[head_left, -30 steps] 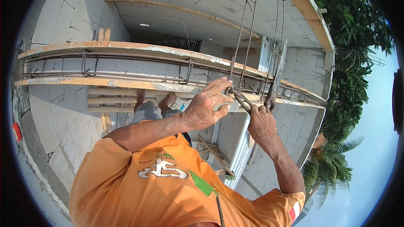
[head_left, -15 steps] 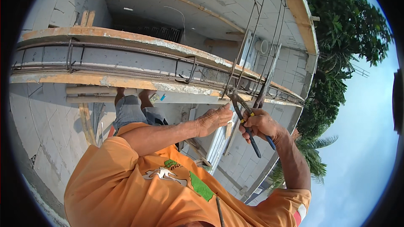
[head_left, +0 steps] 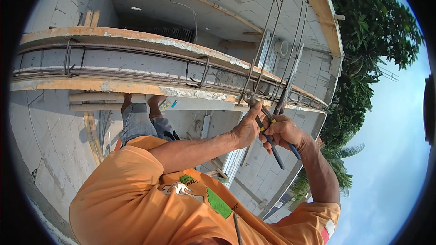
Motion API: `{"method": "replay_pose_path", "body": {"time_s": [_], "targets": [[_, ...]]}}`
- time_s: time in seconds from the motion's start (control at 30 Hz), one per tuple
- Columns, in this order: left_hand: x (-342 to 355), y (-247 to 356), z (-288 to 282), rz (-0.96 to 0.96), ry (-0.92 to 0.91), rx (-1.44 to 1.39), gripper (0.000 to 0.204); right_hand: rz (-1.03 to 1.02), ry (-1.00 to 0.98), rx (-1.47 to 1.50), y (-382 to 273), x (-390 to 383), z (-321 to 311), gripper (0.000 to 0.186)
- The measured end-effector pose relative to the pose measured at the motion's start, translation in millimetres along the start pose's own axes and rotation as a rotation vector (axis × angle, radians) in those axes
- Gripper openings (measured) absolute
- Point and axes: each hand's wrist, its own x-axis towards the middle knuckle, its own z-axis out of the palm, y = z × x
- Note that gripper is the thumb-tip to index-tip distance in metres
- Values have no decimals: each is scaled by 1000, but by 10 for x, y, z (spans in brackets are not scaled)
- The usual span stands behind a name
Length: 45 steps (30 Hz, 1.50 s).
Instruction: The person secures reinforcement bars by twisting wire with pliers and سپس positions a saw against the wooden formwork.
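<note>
The right hand [head_left: 287, 131] has its grip closed around the handles of a pair of pliers [head_left: 271, 145], which have dark blue ends and yellow bands. The left hand [head_left: 247, 130] is placed at the upper part of the same pliers, fingers directed toward the head; whether its grip is clenched on the tool is not possible to tell. The pliers sit tilted, head up and to the left, at the edge of the near board [head_left: 109, 84] and beside the upright rods [head_left: 276, 18]; contact between head and rod is unclear. A far board [head_left: 113, 34] runs roughly parallel to the near board, and a steel bar cage [head_left: 136, 51] lies lengthwise between the two. Round poles [head_left: 102, 107] extend below the near board, close to the person's bare feet [head_left: 154, 101]. A block wall [head_left: 54, 140] stands at left; trees [head_left: 368, 27] stand at right.
</note>
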Motion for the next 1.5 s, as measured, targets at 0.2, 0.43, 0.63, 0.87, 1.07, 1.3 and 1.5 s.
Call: {"method": "replay_pose_path", "body": {"time_s": [0.2,0.43,0.63,0.87,1.07,1.3,1.5], "targets": [[83,29,-30,-45,-170,-323,85,-2,-80,56,112,60,-130,20],[59,181,135,-29,-47,-491,36,-71,-148,179,234,88,-207,19],[50,322,290,-12,200,-487,27,92,337,-621,57,-272,302,43],[82,303,476,7,246,-613,20,-213,916,-1880,604,-381,777,60],[-97,314,135,49,41,-291,52,-88,252,-366,95,-494,248,32],[120,233,301,46,85,-511,40,-34,247,-267,333,-503,-62,41],[184,267,478,46,210,-583,41,-331,987,-2060,522,-501,701,67]]}}
